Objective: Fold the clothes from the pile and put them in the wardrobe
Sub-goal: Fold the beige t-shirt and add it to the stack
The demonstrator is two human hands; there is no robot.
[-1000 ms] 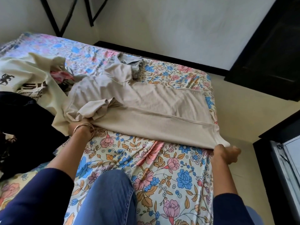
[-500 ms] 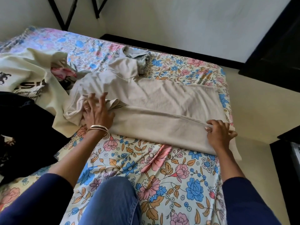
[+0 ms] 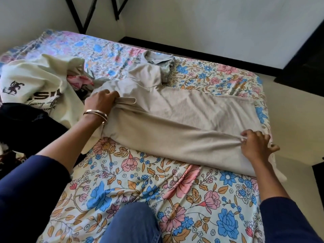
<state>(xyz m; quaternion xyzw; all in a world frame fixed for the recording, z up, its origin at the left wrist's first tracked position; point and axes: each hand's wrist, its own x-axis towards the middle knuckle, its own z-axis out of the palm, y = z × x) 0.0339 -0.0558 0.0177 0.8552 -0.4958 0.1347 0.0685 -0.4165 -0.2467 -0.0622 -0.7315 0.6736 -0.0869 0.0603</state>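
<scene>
**Desk:** What does the picture show?

**Caption writer:** A person kneeling at a bed (image 3: 184, 195) with a floral sheet, mid-fold on a beige collared dress (image 3: 175, 123). The garment lies lengthwise across the mattress, collar toward the far wall, its near long edge already turned over onto itself. That doubled edge looks like the reason for both grips: each hand pins one end so the fold stays straight.

**Desk:** And the hands?

**Caption writer:** The left hand (image 3: 100, 102), a gold bangle (image 3: 95, 114) on its wrist, is closed round a bunched sleeve or strap at the shoulder end, fingers curled over the cloth. The right hand (image 3: 255, 145) pinches the hem end near the bed's right edge, fingertips gathered on a small pucker of fabric, wrist bent back. Both arms, in navy sleeves, reach out and apart, spanning the dress.

**Desk:** Where is the rest of the laundry?

**Caption writer:** The pile sits at the left of the bed: a cream printed T-shirt (image 3: 33, 85), something pink (image 3: 78, 80) under it, and a dark garment (image 3: 26, 130) nearer the person. A dark piece of furniture (image 3: 308, 58) stands at the right; whether it is the wardrobe cannot be told.

**Desk:** Progress?

**Caption writer:** Early, by the look of it: one item half folded, nothing stored.
</scene>
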